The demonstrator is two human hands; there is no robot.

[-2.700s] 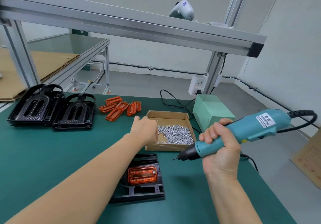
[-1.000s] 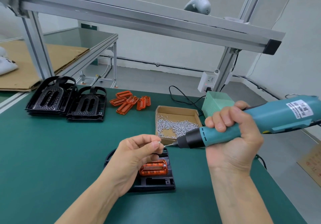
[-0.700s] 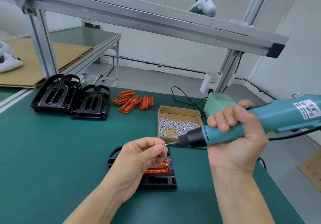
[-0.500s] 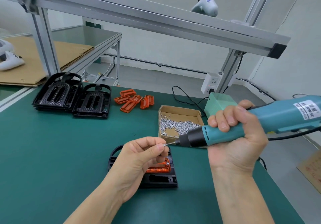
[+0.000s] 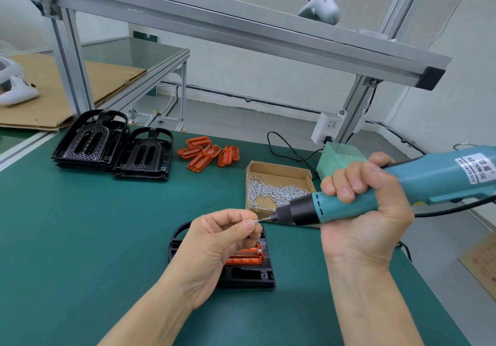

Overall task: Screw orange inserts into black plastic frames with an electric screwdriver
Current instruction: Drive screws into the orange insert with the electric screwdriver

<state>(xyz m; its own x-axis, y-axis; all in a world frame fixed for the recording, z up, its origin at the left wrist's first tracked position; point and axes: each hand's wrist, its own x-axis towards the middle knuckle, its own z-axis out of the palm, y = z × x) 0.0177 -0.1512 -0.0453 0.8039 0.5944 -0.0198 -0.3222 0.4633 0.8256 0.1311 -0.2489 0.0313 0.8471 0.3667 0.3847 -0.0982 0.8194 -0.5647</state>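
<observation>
My right hand (image 5: 359,219) grips a teal electric screwdriver (image 5: 402,184), held nearly level with its bit pointing left. My left hand (image 5: 217,249) pinches a small silver screw (image 5: 255,221) against the bit's tip. Under the left hand a black plastic frame (image 5: 247,276) lies flat on the green mat, with an orange insert (image 5: 249,257) seated in it; the hand hides much of both. Loose orange inserts (image 5: 208,153) lie in a pile further back. Two stacks of black frames (image 5: 115,147) stand at the back left.
A shallow cardboard box (image 5: 279,168) holding several silver screws sits behind the screwdriver's tip. A pale green power box (image 5: 341,155) and its cables stand at the back right, below a wall socket (image 5: 326,128). An aluminium beam (image 5: 241,31) crosses overhead. The table's right edge runs close to my right forearm.
My left hand left the screw box, came back over the frame and brought a screw to the bit. My right hand raised the screwdriver slightly. Over the last half second little has moved.
</observation>
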